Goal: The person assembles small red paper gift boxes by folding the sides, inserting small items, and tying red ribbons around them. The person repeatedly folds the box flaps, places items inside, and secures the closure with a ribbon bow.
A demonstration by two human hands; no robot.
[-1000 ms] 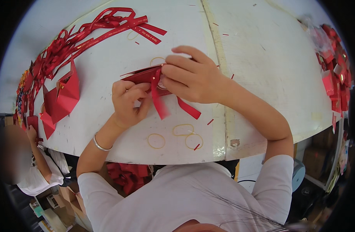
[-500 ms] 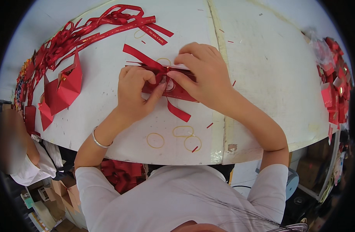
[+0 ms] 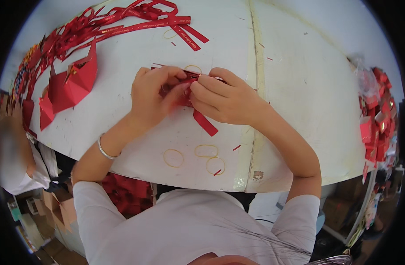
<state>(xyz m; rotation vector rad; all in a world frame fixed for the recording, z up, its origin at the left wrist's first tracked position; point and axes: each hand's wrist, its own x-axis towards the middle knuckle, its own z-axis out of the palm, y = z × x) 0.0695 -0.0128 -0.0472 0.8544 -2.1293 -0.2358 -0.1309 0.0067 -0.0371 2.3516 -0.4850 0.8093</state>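
Observation:
My left hand (image 3: 150,95) and my right hand (image 3: 222,98) meet over a small folded red paper box (image 3: 184,100) on the white table. Fingers of both hands are closed at the red ribbon tied around the middle of the box, the left thumb smeared by motion. One loose tail of the red ribbon (image 3: 205,123) hangs toward me below my right hand. My fingers cover the knot and most of the box. Just behind the box lies a yellow rubber band (image 3: 193,68).
Long red ribbons (image 3: 118,30) lie heaped at the far left, beside folded red paper boxes (image 3: 72,86). Several yellow rubber bands (image 3: 173,158) and red scraps lie on the white table (image 3: 299,132). Red boxes (image 3: 379,119) are piled at the right edge. A co-worker (image 3: 17,154) sits at the left.
My right hand has come down onto the ribbon, its fingers now closed. The upper ribbon tail, which stuck out to the far left, is now hidden by my hands. The view has shifted slightly.

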